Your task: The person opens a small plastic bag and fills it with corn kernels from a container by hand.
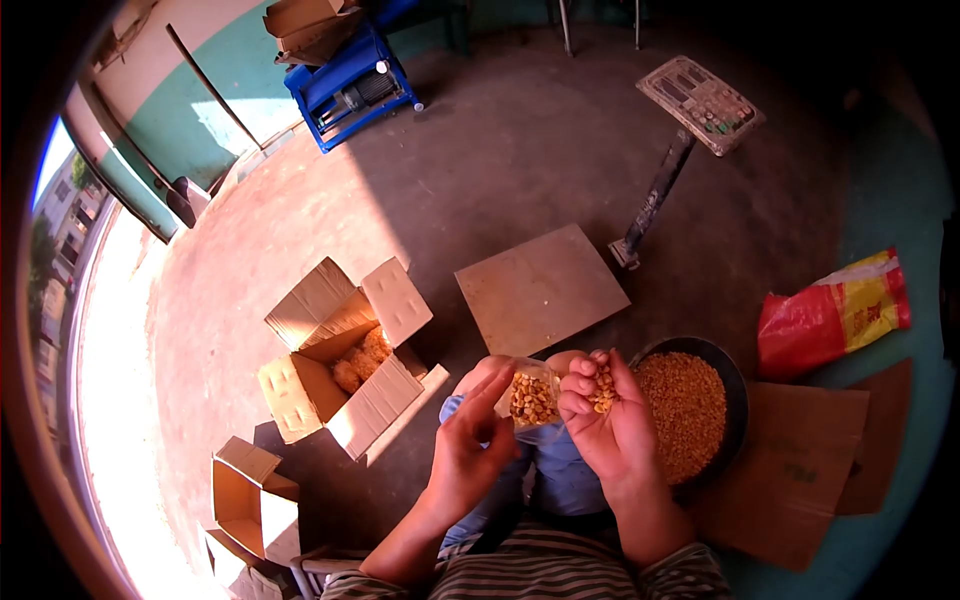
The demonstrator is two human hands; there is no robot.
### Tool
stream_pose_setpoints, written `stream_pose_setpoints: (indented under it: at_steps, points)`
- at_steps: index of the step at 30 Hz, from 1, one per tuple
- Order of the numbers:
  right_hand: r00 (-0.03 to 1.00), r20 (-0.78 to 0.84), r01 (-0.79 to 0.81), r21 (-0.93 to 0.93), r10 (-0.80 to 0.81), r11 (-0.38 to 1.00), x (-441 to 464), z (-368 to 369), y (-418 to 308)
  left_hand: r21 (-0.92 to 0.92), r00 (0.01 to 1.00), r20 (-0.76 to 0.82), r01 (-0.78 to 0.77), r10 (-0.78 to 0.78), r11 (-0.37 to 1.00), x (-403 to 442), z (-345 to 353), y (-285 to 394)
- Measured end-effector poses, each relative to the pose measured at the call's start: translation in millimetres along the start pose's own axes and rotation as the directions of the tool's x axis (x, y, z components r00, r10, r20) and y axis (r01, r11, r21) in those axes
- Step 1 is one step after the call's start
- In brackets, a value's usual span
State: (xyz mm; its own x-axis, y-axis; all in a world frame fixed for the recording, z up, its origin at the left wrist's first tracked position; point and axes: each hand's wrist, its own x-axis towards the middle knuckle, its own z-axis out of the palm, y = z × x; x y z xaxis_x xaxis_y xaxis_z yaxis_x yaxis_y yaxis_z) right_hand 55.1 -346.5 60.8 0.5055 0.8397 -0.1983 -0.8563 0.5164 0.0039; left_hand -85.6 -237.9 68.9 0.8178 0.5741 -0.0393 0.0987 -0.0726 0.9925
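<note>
My left hand grips the side of a clear plastic container above my lap. Yellow-brown corn kernels lie inside it. Close to the container's right edge, my right hand is turned palm up, its fingers curled around a small heap of corn kernels. A dark round basin full of corn kernels stands right of my right hand. Part of the container's left side is hidden behind my left fingers.
A platform scale stands ahead, its display on a post. Left is an open cardboard box with fluffy orange material; another box sits nearer. A red-yellow bag and flat cardboard lie right. A blue machine is behind.
</note>
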Motion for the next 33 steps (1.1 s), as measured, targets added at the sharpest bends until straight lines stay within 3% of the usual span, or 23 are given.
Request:
stream_pose_setpoints:
  at_steps: [5,12,17,33]
  points:
    - [0.999,-0.01,-0.038,-0.131,0.037,0.991,15.8,0.1,38.1,0.009,0.996,-0.023,0.092,-0.092,0.996,-1.0,-1.4,2.7]
    - [0.988,-0.113,0.058,-0.359,-0.105,0.932,24.2,-23.1,49.8,-0.056,0.998,-0.025,0.064,-0.066,0.996,-1.7,-4.4,-6.0]
    - [0.944,0.028,0.285,-0.573,-0.329,0.768,19.6,-14.4,53.8,-0.079,0.999,-0.01,0.033,-0.034,0.996,0.0,-3.5,-4.9]
    - [0.918,0.124,0.33,-0.766,-0.378,0.551,9.3,6.7,50.3,-0.068,0.999,-0.02,0.042,-0.043,0.997,0.7,-0.9,-0.5]
